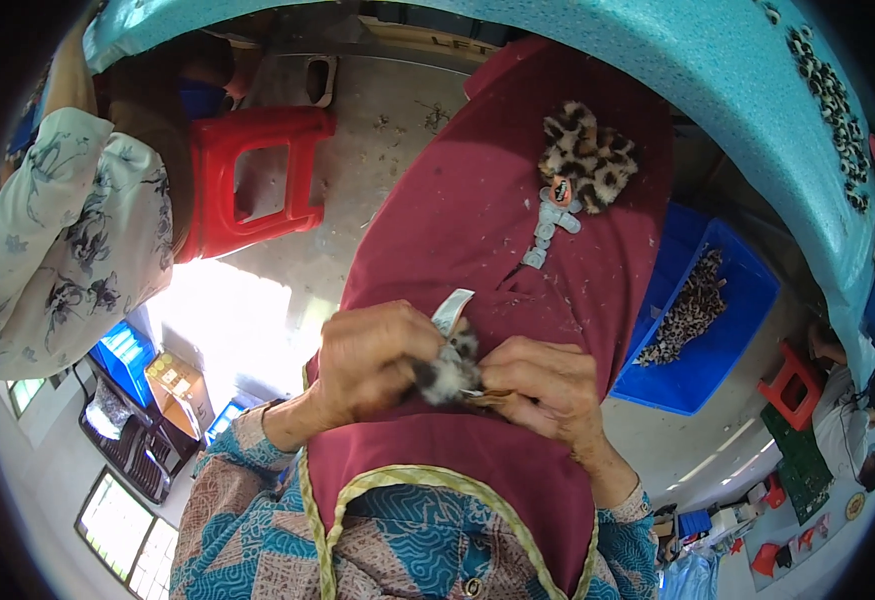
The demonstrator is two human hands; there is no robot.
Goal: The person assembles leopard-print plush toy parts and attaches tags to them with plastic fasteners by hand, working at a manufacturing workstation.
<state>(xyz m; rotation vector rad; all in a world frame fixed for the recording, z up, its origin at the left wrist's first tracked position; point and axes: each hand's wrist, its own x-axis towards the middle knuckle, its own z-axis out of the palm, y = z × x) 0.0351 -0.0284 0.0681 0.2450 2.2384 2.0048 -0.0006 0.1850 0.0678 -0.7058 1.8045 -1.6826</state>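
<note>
Both my hands are close together over my lap, working on a small furry spotted plush piece with a white label sticking up from it. My left hand grips its left side, fingers curled and a little blurred. On the other side my right hand pinches the edge of the fur. Further up on the maroon apron lies a leopard-print plush piece, and touching it is a string of translucent whitish plastic joints.
A blue bin holding many small spotted fur pieces stands to my right. A table with a light-blue cover curves across the far side, with spotted pieces on it. At left are a red stool and a person in a floral sleeve.
</note>
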